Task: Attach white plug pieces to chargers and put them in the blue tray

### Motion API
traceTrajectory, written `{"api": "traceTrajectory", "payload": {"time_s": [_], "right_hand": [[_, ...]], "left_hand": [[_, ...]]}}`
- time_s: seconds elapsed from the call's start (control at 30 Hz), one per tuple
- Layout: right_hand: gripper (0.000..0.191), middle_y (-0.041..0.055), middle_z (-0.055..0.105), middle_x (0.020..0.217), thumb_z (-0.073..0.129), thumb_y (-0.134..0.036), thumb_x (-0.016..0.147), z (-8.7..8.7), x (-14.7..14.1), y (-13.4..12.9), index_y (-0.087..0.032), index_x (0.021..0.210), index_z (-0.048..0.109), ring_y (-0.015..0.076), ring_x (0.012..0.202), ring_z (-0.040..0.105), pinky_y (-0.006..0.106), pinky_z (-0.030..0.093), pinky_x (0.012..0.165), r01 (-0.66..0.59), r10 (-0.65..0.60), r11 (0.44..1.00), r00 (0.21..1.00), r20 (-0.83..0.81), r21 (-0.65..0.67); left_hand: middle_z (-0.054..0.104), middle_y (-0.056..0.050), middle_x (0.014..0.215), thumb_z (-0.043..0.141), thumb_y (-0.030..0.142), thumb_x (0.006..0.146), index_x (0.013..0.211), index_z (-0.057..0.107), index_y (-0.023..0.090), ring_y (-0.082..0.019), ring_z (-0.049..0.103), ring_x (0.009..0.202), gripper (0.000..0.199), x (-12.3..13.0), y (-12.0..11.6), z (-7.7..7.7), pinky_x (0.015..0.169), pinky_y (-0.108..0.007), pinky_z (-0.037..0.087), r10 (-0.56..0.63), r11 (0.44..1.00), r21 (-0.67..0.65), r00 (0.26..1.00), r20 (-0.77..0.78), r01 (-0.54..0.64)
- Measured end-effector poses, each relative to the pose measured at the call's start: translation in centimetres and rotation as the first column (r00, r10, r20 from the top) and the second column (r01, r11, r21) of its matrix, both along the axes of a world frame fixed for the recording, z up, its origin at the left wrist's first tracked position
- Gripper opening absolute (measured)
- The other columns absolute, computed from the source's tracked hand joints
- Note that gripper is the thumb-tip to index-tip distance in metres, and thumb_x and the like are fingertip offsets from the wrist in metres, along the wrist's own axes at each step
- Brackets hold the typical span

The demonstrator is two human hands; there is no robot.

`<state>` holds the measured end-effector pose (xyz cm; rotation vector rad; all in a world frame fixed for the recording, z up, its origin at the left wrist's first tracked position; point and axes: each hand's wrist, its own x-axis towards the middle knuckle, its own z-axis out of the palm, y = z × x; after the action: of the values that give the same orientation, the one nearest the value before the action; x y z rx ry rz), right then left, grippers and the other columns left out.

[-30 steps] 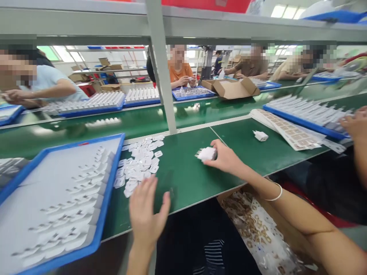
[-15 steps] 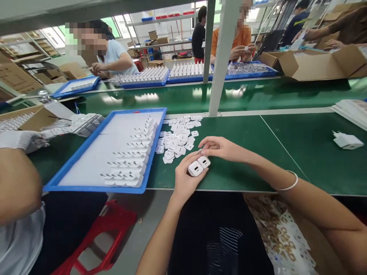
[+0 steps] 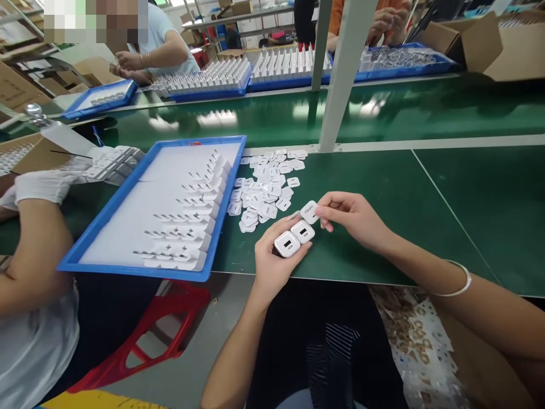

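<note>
My left hand (image 3: 272, 264) is wrapped round two white USB chargers, held side by side with their port faces up. The nearer charger (image 3: 286, 243) and the farther charger (image 3: 303, 232) each show a dark slot and a smaller one. Just beyond them, my right hand (image 3: 347, 216) pinches a small white square plate (image 3: 309, 212) between thumb and fingers, its face bearing a printed mark too small to read. A loose pile of similar white plates (image 3: 266, 190) lies on the green bench to the left of my hands.
Left of the pile, a blue tray (image 3: 207, 272) carries rows of white chargers (image 3: 204, 224) with pins showing. A grey upright post (image 3: 340, 85) stands behind the bench. At left a co-worker's gloved hand (image 3: 42, 186) is near white parts; other people sit across the green line.
My right hand has moved slightly right, and the white plate in its fingers now shows clearly. My left hand still holds both chargers. The view has tilted downward.
</note>
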<state>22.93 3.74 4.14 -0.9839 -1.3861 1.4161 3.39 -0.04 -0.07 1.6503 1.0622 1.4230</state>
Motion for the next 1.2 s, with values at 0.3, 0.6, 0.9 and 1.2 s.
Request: {"api": "traceTrajectory", "payload": {"time_s": [0.3, 0.6, 0.9, 1.2], "right_hand": [[0.035, -0.0042, 0.05, 0.058, 0.077, -0.043, 0.083, 0.6, -1.6, -2.2, -0.017, 0.066, 0.06, 0.0082, 0.052, 0.041, 0.024, 0.033, 0.05, -0.025, 0.026, 0.999, 0.999, 0.02, -0.036], [0.037, -0.0034, 0.051, 0.061, 0.073, -0.043, 0.086, 0.4, -1.8, -2.4, -0.018, 0.065, 0.056, 0.0097, 0.055, 0.042, 0.026, 0.033, 0.052, 0.003, -0.008, 0.999, 0.992, 0.127, 0.037], [0.029, -0.0043, 0.044, 0.06, 0.063, -0.027, 0.092, 0.5, -1.3, -2.3, -0.019, 0.067, 0.05, 0.0105, 0.056, 0.037, 0.027, 0.028, 0.054, -0.056, -0.014, 0.984, 0.923, 0.383, 0.169], [0.038, -0.005, 0.039, 0.057, 0.067, -0.04, 0.09, 0.9, -1.3, -2.0, -0.019, 0.063, 0.049, 0.0101, 0.054, 0.033, 0.027, 0.026, 0.052, -0.064, 0.026, 0.994, 0.929, 0.369, 0.091]], "left_hand": [[0.073, -0.008, 0.122, 0.082, 0.016, 0.076, 0.118, 0.072, 0.023, -0.023, 0.068, 0.116, 0.044, 0.2, -0.2, 0.2, 0.104, -0.04, 0.057, 0.041, 0.994, 0.103, 0.996, -0.085, -0.032], [0.073, -0.008, 0.123, 0.081, 0.016, 0.077, 0.117, 0.071, 0.021, -0.023, 0.069, 0.116, 0.042, 0.4, -0.3, 0.4, 0.103, -0.039, 0.057, 0.057, 0.989, 0.14, 0.992, -0.115, -0.041], [0.073, -0.008, 0.123, 0.081, 0.017, 0.078, 0.117, 0.07, 0.021, -0.023, 0.069, 0.116, 0.041, 0.5, -0.3, 0.5, 0.102, -0.04, 0.057, 0.056, 0.987, 0.158, 0.988, -0.142, -0.033], [0.073, -0.008, 0.123, 0.081, 0.016, 0.078, 0.116, 0.071, 0.021, -0.022, 0.07, 0.113, 0.04, 0.5, -0.4, 0.6, 0.102, -0.04, 0.058, 0.065, 0.981, 0.192, 0.983, -0.173, -0.031]]}}
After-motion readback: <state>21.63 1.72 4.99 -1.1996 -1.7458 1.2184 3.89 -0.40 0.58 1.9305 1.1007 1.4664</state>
